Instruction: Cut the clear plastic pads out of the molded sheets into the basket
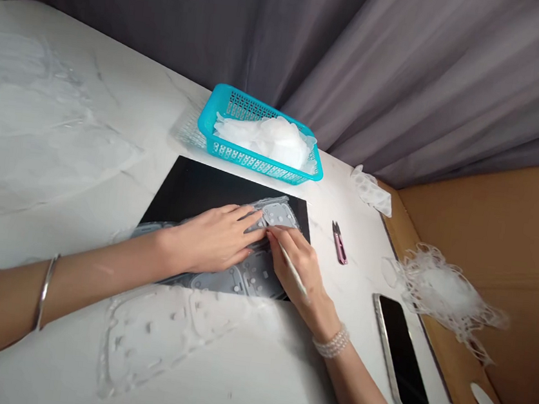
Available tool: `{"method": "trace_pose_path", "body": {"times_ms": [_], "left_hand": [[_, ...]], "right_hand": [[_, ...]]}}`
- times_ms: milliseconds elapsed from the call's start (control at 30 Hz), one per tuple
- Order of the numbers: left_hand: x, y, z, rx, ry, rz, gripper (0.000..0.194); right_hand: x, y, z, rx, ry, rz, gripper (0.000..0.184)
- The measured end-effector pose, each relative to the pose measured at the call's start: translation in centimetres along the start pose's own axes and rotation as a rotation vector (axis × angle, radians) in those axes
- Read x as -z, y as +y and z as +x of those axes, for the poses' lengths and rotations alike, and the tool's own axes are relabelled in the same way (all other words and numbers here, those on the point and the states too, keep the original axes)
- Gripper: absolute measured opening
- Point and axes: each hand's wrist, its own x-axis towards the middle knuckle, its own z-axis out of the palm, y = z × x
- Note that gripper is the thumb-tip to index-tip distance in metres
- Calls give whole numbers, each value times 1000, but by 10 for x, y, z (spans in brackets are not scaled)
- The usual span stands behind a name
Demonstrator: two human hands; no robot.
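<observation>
A translucent moulded sheet [138, 333] with rounded panels and small raised bumps lies partly on a black mat [186, 189] and partly on the white table. My left hand [219, 238] rests flat on it, fingers stretched out towards the right. Close beside those fingertips, my right hand [299, 264] pinches a slim white pen-like tool [293, 269]. Its tip meets the sheet near my left fingers, and what kind of tip it has is hidden.
Behind the mat stands a turquoise basket [254, 164] holding white translucent pieces. Pink thread snips [340, 244] and a phone [401, 353] lie to the right. White stringy scraps [449, 290] hang by a cardboard box [491, 221]. Clear plastic sheets [28, 136] cover the left side.
</observation>
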Motion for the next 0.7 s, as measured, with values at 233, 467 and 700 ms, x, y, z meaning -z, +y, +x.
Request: {"method": "trace_pose_path", "body": {"times_ms": [233, 467, 700], "left_hand": [[-2, -1, 0, 7, 8, 6, 43], [-11, -4, -2, -1, 37, -16, 45], [-10, -4, -2, -7, 37, 25, 46]], "right_hand": [[-5, -2, 10, 11, 25, -99, 28], [-10, -3, 5, -3, 73, -59, 29], [-7, -3, 12, 18, -92, -247, 36]]}}
